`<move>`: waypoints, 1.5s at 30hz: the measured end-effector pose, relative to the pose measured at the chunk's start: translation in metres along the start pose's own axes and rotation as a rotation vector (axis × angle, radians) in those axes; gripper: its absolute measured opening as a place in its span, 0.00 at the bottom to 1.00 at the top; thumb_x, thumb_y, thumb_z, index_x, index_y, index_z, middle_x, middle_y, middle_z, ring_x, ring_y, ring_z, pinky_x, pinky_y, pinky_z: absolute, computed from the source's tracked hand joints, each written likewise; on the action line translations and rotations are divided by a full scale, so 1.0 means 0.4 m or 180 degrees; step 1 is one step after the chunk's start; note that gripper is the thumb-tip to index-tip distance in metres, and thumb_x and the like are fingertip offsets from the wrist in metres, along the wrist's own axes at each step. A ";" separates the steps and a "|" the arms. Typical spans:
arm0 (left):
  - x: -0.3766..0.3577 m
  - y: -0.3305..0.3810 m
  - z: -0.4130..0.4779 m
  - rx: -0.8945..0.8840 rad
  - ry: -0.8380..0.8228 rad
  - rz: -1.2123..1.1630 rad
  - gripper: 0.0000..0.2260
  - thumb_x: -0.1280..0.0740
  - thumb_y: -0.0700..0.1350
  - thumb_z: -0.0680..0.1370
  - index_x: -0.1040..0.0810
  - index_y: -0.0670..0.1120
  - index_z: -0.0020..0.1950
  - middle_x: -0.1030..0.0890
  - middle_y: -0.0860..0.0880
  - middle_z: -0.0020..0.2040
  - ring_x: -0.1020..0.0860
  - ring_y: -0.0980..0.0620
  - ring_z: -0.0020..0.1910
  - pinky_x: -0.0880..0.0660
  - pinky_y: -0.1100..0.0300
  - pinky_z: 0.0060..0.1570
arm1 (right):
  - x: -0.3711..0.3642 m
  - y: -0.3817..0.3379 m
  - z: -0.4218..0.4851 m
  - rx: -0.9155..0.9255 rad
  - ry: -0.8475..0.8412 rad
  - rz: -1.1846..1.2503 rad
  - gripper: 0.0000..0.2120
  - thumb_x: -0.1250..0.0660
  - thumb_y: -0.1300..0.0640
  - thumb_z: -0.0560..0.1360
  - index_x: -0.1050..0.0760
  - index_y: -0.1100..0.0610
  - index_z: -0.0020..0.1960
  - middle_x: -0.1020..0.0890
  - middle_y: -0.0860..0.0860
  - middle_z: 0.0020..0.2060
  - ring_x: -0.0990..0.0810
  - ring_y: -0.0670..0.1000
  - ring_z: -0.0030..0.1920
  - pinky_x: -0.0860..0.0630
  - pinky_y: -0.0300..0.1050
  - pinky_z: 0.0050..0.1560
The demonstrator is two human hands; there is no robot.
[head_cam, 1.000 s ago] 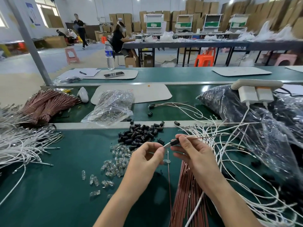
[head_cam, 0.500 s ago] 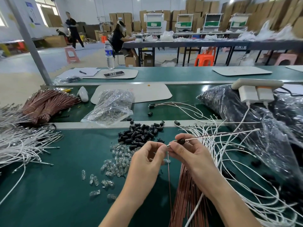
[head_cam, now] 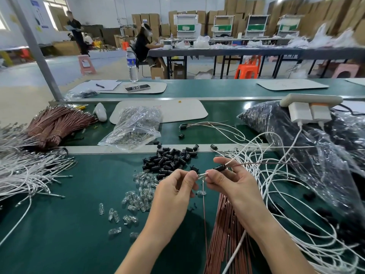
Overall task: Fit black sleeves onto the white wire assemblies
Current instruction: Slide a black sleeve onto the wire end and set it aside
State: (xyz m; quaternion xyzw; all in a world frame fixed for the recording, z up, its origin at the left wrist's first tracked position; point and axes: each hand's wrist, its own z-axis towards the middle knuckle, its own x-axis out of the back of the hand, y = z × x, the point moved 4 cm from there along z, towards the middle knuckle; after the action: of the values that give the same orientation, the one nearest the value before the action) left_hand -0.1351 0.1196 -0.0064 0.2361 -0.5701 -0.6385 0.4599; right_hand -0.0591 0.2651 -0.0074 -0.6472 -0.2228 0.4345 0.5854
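My right hand (head_cam: 233, 180) pinches a white wire (head_cam: 243, 153) that carries a black sleeve (head_cam: 219, 167) between thumb and forefinger. The wire's metal tip (head_cam: 201, 175) sticks out to the left, and my left hand (head_cam: 177, 186) grips that tip with its fingertips. A thin brown wire (head_cam: 204, 218) hangs down from the same spot. A heap of loose black sleeves (head_cam: 169, 159) lies just beyond my hands. Small clear bulbs (head_cam: 142, 186) are scattered to the left of my left hand.
Loose white wires (head_cam: 276, 175) sprawl on the right, beside a large black plastic bag (head_cam: 308, 147). Copper-coloured wires (head_cam: 227, 234) lie under my right forearm. More white wires (head_cam: 25, 171) and a brown bundle (head_cam: 57, 123) sit at left. A clear bag (head_cam: 136, 127) lies behind.
The black sleeve has slid further right along the white wire, away from its tip. My left hand has closed onto the bare metal tip.
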 end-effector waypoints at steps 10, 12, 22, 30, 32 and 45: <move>-0.011 0.001 -0.006 0.0134 -0.0137 -0.0133 0.11 0.36 0.54 0.81 0.21 0.49 0.44 0.17 0.52 0.40 0.20 0.57 0.36 0.21 0.54 0.42 | 0.004 0.007 -0.001 0.0088 0.0006 -0.0288 0.17 0.24 0.53 0.68 0.20 0.53 0.56 0.14 0.55 0.38 0.14 0.51 0.40 0.18 0.42 0.42; -0.013 0.001 -0.006 0.0131 -0.0145 -0.0154 0.11 0.36 0.54 0.81 0.21 0.50 0.45 0.17 0.52 0.40 0.20 0.57 0.36 0.21 0.54 0.42 | 0.004 0.010 0.000 0.0083 -0.0015 -0.0310 0.18 0.24 0.53 0.68 0.20 0.53 0.56 0.14 0.54 0.38 0.15 0.51 0.40 0.17 0.42 0.42; -0.016 -0.005 -0.007 0.0131 -0.0211 -0.0113 0.10 0.35 0.54 0.81 0.21 0.52 0.43 0.17 0.52 0.39 0.19 0.55 0.37 0.21 0.51 0.43 | 0.004 0.012 -0.002 0.0141 -0.0046 -0.0473 0.15 0.24 0.51 0.67 0.18 0.48 0.54 0.15 0.53 0.37 0.15 0.50 0.40 0.18 0.40 0.43; -0.019 -0.007 -0.004 0.0153 -0.0286 -0.0151 0.12 0.38 0.53 0.83 0.19 0.50 0.45 0.17 0.51 0.40 0.20 0.54 0.37 0.22 0.55 0.41 | 0.004 0.011 -0.003 0.0159 -0.0068 -0.0425 0.13 0.24 0.51 0.68 0.17 0.46 0.52 0.15 0.53 0.37 0.15 0.49 0.39 0.19 0.39 0.43; -0.017 -0.009 -0.005 0.0205 -0.0258 -0.0230 0.13 0.41 0.53 0.84 0.18 0.51 0.49 0.16 0.51 0.41 0.20 0.54 0.38 0.23 0.57 0.40 | 0.008 0.010 -0.001 0.0165 0.0000 -0.0335 0.15 0.24 0.51 0.67 0.18 0.48 0.54 0.15 0.52 0.37 0.15 0.50 0.39 0.19 0.39 0.43; -0.011 0.001 -0.005 0.0068 -0.0215 0.0011 0.08 0.35 0.52 0.82 0.19 0.52 0.48 0.17 0.53 0.40 0.19 0.54 0.37 0.22 0.57 0.37 | 0.010 0.007 0.000 0.0194 -0.0025 -0.0383 0.14 0.24 0.49 0.66 0.17 0.44 0.51 0.15 0.51 0.37 0.15 0.49 0.39 0.19 0.39 0.43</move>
State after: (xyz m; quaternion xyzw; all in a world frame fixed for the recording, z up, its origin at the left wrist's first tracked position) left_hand -0.1313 0.1227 -0.0074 0.2183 -0.5925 -0.6392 0.4389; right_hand -0.0576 0.2677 -0.0114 -0.6128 -0.2503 0.4076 0.6290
